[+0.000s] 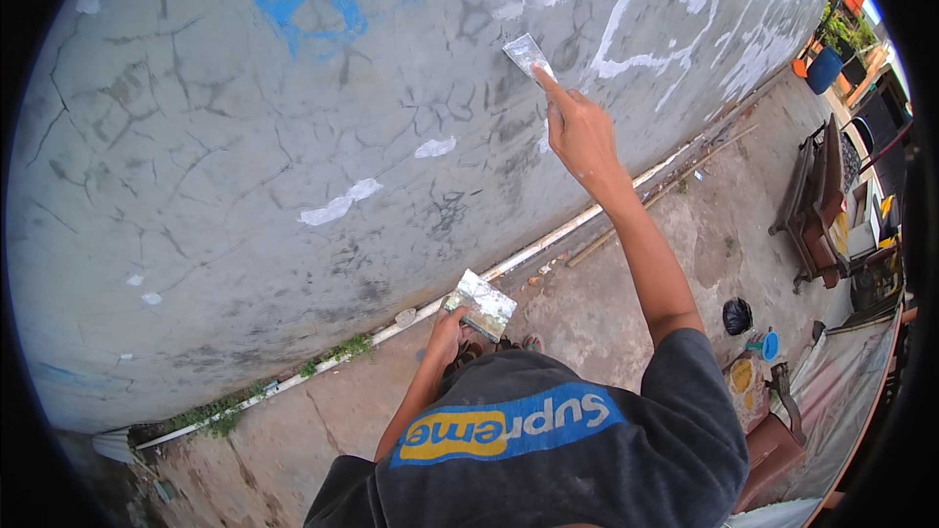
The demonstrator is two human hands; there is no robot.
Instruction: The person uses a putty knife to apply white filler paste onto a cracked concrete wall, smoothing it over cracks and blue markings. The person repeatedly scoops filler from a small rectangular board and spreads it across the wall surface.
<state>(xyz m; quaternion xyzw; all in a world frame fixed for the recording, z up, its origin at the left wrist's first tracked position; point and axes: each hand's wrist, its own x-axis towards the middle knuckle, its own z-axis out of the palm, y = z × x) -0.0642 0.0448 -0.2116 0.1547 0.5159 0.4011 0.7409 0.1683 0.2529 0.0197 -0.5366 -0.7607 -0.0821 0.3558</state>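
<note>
The putty knife (528,56) is at the upper middle, its blade at the grey wall (235,176); whether it touches or sits just off the surface, I cannot tell. The right hand (584,142) pinches it near the blade, the index finger stretched along the metal and the other fingers curled in, probably because a finger laid there steadies a thin blade and presses its edge evenly. The left hand (445,332) holds a flat plate (481,305) smeared with white, low and close to the body, its thumb over the near edge; the fingers underneath are hidden, so I cannot tell how they lie. Held face up, the plate presumably keeps its load from sliding off and within easy reach of the knife. Around the blade, dark cracks run over the wall, and white filler (611,15) traces branching lines to the upper right, with small patches (340,203) lower down. A pale pipe (553,238) follows the wall's foot, perhaps laid there to stay out of the way. Farther out on the concrete ground (704,235) are a black bag (737,315) and a wooden chair (817,200).
</note>
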